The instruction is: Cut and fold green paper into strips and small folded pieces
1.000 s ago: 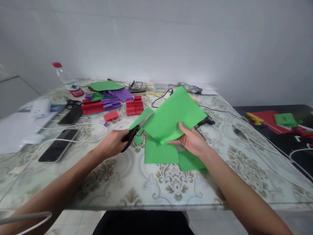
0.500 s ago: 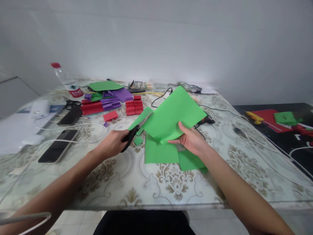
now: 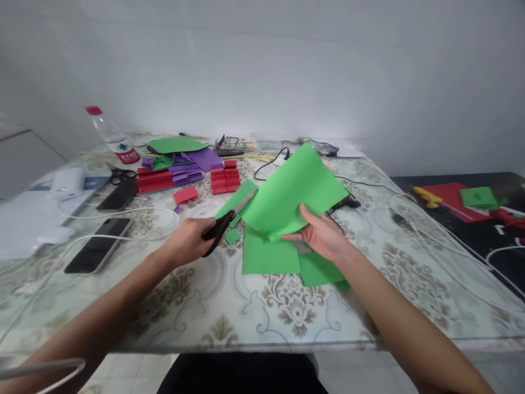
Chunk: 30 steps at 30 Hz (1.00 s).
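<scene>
A table (image 3: 200, 325) with a floral pattern fills most of the view, and beyond its right edge sits a smaller black surface (image 3: 508, 181) bearing red and green material. Above the near middle of the table, a large green sheet (image 3: 295, 189) is held up at a tilt, its lower edge curling. The right hand (image 3: 324, 235) grips it near that edge, thumb on the upper face and fingers bent beneath. Under it lie a flat green piece (image 3: 268, 256) and, just to the right, another green piece (image 3: 322, 272), both partly covered. The left hand (image 3: 191, 241) is closed around the handles of the black-handled scissors (image 3: 221, 227), whose blades point up and right to the sheet's left edge (whether they bite into it, I cannot tell). A bottle (image 3: 117, 143) with a red cap stands at the far left, and a phone (image 3: 98, 246) lies nearer, left of that hand. Smaller are the folded red pieces (image 3: 225, 179) behind the scissors; smallest, a green scrap (image 3: 232, 236) beside the handles.
</scene>
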### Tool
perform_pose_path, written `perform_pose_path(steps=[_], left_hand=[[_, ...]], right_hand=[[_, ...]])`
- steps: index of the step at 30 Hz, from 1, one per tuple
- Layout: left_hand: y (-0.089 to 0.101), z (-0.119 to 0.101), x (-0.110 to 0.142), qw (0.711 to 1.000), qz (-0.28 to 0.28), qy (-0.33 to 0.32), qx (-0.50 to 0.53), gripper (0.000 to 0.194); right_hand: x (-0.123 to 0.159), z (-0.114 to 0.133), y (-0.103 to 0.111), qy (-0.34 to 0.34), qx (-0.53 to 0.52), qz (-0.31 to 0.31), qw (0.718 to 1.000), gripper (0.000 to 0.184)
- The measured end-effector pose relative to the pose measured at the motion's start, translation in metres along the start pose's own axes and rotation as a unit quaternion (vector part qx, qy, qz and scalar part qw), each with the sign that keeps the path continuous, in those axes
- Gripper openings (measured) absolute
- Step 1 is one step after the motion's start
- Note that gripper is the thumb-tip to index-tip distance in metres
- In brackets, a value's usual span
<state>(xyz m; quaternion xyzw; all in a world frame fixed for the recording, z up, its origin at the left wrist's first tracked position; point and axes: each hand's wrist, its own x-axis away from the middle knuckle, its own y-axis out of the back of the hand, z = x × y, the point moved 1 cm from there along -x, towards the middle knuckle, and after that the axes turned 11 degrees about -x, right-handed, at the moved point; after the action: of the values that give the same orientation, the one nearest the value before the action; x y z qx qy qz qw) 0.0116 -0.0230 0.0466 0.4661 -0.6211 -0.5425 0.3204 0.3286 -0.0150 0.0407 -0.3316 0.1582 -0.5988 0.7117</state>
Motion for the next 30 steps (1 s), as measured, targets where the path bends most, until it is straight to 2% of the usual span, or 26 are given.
perform_pose_path(steps=[13,22,30], left_hand=[[0.0018,-0.0006,-0.0003,1.000,0.000,-0.019,-0.002,0.028],[0.0010,0.0000,-0.0008,0.999,-0.009,-0.032,0.000,0.029],[0.0014,-0.0013,0.0000,1.000,-0.012,-0.025,0.009,0.028]], right_hand=[[0.0005,-0.0009,-0.0001,0.000,0.005,0.008,1.000,0.028],[0.0002,-0.0035,0.0001,-0.011,0.007,0.025,1.000,0.023],[0.0011,-0.0081,-0.0010,-0.021,0.003,0.023,1.000,0.025]])
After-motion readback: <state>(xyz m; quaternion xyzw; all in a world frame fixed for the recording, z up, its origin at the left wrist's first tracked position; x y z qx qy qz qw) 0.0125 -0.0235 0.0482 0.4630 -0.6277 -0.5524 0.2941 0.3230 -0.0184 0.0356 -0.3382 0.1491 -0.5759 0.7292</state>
